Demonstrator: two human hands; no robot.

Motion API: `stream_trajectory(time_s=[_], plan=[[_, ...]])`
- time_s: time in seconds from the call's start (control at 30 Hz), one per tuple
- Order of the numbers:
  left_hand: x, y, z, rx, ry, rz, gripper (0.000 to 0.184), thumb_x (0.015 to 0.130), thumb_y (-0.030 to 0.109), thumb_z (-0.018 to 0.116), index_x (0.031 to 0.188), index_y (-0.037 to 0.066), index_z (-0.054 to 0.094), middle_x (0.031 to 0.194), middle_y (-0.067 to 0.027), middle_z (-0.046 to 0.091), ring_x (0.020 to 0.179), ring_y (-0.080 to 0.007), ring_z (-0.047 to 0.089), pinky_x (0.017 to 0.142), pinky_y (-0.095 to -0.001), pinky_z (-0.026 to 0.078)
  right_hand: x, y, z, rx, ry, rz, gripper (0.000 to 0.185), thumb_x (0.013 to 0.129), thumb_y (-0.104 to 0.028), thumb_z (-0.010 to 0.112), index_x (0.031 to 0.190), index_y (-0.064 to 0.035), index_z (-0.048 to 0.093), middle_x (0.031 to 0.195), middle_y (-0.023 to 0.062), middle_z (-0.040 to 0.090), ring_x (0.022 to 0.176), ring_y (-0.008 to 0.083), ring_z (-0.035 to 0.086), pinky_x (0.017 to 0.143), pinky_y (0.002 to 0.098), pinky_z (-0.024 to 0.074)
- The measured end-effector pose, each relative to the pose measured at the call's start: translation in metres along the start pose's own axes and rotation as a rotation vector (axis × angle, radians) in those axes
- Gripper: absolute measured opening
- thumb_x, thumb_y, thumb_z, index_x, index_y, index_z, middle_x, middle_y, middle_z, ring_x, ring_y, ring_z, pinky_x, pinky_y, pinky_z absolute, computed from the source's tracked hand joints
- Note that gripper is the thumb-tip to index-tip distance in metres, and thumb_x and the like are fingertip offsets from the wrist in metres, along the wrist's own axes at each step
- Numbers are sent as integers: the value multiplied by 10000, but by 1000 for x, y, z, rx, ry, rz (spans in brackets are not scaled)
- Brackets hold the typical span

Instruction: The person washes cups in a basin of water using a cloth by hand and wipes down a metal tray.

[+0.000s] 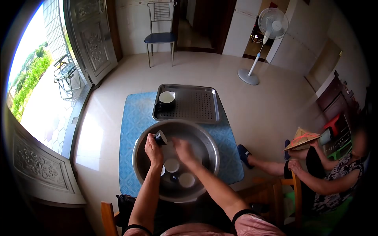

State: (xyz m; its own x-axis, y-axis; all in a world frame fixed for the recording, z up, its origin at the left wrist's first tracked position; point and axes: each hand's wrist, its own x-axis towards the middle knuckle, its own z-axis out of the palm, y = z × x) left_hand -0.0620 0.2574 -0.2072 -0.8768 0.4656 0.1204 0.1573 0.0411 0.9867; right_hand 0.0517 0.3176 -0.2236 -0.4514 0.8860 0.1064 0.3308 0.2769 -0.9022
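Observation:
My left hand (152, 150) is closed on a small black cup (160, 138) with a pale inside, tilted over the large metal basin (215, 157). My right hand (182, 151) is beside it, above the basin and apart from the cup. It is smeared by motion, so its fingers cannot be made out. Several small cups lie in the basin, among them a white-mouthed cup (171, 165) and a larger one (186, 180) nearer me. Behind the basin is a perforated metal tray (197, 104), bearing a dark, spouted pitcher (166, 103) with a white inside.
Basin and tray stand on a low table with a blue patterned cover (136, 114). A seated person (330, 181) at the right holds a straw hat (302, 138). Farther off are a chair (159, 37), a standing fan (271, 24) and an open metal door (89, 37).

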Motion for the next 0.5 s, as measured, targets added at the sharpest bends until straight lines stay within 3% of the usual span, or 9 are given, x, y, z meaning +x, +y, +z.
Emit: stream_trajectory(time_s=[0.03, 0.13, 0.17, 0.27, 0.3, 0.4, 0.47, 0.5], plan=[[1, 0, 0, -11, -1, 23, 555, 1018, 466, 342, 951, -10, 619, 692, -86, 574, 600, -172, 528, 579, -336, 429, 3, -10, -10, 11, -7, -15, 339, 970, -271, 502, 849, 16, 637, 728, 147, 623, 634, 206, 583, 602, 365, 450], [7, -21, 2, -36, 27, 77, 540, 1022, 449, 340, 956, -11, 616, 729, -81, 579, 625, -161, 529, 582, -334, 430, -4, -55, -53, 460, -179, 176, 187, 912, -142, 515, 976, -9, 629, 931, 103, 641, 716, 142, 589, 621, 304, 467], [10, -31, 4, -46, 44, 95, 534, 1023, 442, 339, 957, -12, 613, 742, -79, 580, 636, -155, 529, 583, -333, 430, -4, -42, -57, 385, -293, 119, 275, 857, -59, 500, 1106, -50, 617, 1031, 50, 614, 756, 98, 574, 643, 260, 478], [4, -14, 3, -131, -10, -84, 513, 1025, 431, 340, 933, -4, 596, 766, -59, 571, 683, -121, 522, 584, -309, 427, -14, -47, -72, -4, -648, -49, 348, 847, -37, 492, 1175, -56, 608, 1016, 53, 619, 780, 100, 578, 656, 265, 482], [2, -5, 1, -161, -36, -94, 504, 1025, 431, 341, 931, 3, 590, 764, -48, 561, 687, -113, 514, 585, -297, 425, -10, -59, -87, -17, -774, 108, 366, 831, -25, 566, 1193, -48, 612, 1069, 60, 632, 846, 119, 612, 716, 266, 510], [-4, 11, -4, -231, -97, -121, 481, 1025, 436, 345, 929, 25, 575, 765, -19, 538, 692, -92, 491, 587, -266, 420, 19, -79, -122, 383, -622, 76, 373, 765, 14, 663, 1136, 1, 626, 975, 88, 684, 874, 150, 661, 815, 263, 517], [-4, 9, -6, -251, -127, -124, 472, 1024, 443, 347, 936, 38, 571, 772, -8, 529, 686, -86, 479, 587, -250, 417, 70, -54, -143, 427, -608, 172, 426, 733, -8, 734, 1148, -14, 637, 1032, 59, 684, 886, 155, 663, 826, 274, 535], [-3, 5, -7, -308, -134, -172, 467, 1023, 451, 347, 952, 46, 568, 785, -4, 530, 689, -87, 477, 587, -248, 415, 97, -38, -147, 393, -478, 158, 403, 731, -10, 729, 1126, -13, 650, 1000, 60, 692, 877, 151, 664, 812, 281, 539]])
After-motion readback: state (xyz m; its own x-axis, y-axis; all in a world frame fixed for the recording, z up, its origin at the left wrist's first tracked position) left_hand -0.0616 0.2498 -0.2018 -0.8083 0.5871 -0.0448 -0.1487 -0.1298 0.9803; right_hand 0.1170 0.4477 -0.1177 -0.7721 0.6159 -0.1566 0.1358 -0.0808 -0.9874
